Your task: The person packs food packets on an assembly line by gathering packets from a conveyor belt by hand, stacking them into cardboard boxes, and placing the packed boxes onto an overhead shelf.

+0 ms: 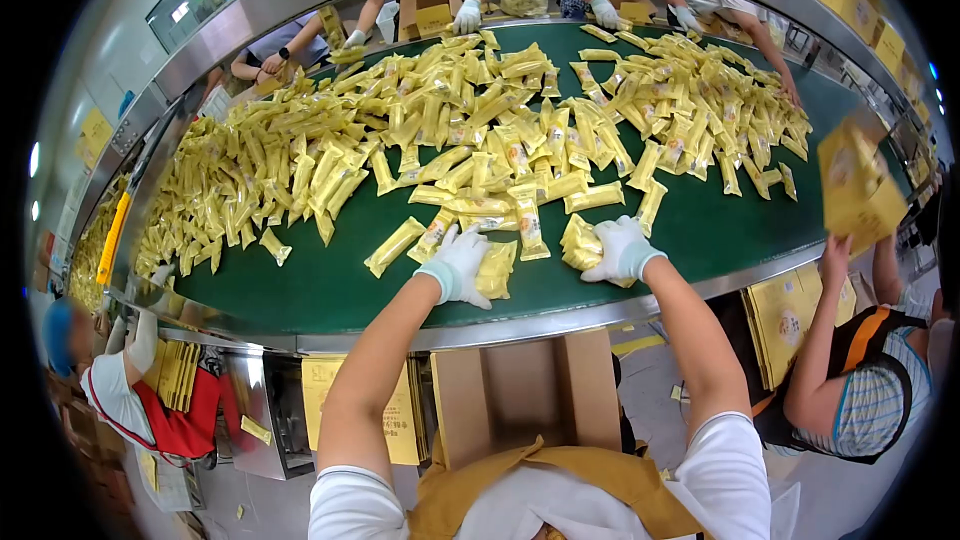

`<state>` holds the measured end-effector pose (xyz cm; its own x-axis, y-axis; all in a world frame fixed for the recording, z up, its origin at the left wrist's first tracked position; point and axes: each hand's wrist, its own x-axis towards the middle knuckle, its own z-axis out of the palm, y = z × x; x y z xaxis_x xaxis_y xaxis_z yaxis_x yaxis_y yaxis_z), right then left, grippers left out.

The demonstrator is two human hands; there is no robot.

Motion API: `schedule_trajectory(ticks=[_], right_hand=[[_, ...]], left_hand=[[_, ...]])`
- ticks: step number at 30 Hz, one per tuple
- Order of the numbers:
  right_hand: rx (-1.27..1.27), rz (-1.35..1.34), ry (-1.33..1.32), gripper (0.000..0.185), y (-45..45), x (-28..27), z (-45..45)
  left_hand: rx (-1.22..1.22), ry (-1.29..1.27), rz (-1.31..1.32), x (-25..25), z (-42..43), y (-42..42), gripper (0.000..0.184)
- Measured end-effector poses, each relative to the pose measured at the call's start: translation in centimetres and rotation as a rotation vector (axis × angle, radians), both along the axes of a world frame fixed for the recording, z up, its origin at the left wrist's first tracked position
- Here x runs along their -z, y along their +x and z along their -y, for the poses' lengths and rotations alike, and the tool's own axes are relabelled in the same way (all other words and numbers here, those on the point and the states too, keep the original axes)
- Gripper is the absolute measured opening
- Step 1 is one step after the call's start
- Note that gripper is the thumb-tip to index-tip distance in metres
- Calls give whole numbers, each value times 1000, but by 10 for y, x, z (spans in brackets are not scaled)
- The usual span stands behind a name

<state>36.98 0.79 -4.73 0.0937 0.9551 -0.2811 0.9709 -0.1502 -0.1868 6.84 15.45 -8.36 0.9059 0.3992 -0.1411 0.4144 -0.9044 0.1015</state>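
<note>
Both my hands wear white gloves at the near edge of the green belt [390,285]. My left hand [458,265] is closed around yellow packets [496,271], with loose packets just beyond its fingers. My right hand [615,251] grips a small bunch of yellow packets [581,243]. Between the two hands one packet [529,222] lies lengthwise on the belt. A large heap of the same wrapped packets [440,105] spreads beyond them. Below the belt edge, in front of my body, stands an open cardboard box [458,400].
A metal rail [560,326] runs along the belt's near edge. Flat yellow cartons [385,410] stand left of the box. At the right a person holds a yellow carton [855,180]; another person in red stands at the left. Several co-workers' hands reach in from the far side.
</note>
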Motion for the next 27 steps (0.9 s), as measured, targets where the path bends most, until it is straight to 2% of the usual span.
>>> schedule_trajectory(ticks=[1,4,5,6,8,9,13,16,17,20,21,22,24,25,26,27], right_hand=[[-62,38,86,85,-3,8,8],[-266,220,379,74,-15,29,28],[-213,91,262,81,-16,30,30],[-159,-35,145,88,-19,28,32],[-154,43,274,102,-23,35,36],[-150,83,340,109,-25,38,38],[22,173,29,124,-33,28,20],[136,30,-15,127,-33,19,18],[193,-217,8,122,-30,15,22],[162,-973,209,126,-31,10,47],[147,-1031,207,124,-41,-18,60],[117,-1128,227,123,-53,-37,73],[53,-1324,266,121,-74,-66,97],[-163,-1045,335,120,-78,-81,104],[-371,-760,398,118,-83,-93,109],[-455,-475,370,116,-94,-100,114]], left_hand=[[1,25,-23,-6,6,0,103],[-91,-185,-89,-22,17,-2,101],[-116,-188,-143,-31,24,-2,109],[-121,-148,-79,-30,28,-4,113],[-132,-63,49,-25,36,-8,121],[-145,-27,-13,-25,35,-5,131],[-154,14,-80,-15,35,-2,133],[-208,-68,-67,-16,37,-7,132],[-247,-68,-11,-10,40,-13,130],[-370,-46,199,-3,51,-34,131],[-423,-77,398,8,50,-44,131],[-508,-162,576,4,51,-51,120],[-705,-506,1013,47,36,-75,106],[-759,-1005,1143,36,36,-86,83],[-700,-1306,1291,22,48,-98,64],[-621,-1381,1386,12,61,-106,64]])
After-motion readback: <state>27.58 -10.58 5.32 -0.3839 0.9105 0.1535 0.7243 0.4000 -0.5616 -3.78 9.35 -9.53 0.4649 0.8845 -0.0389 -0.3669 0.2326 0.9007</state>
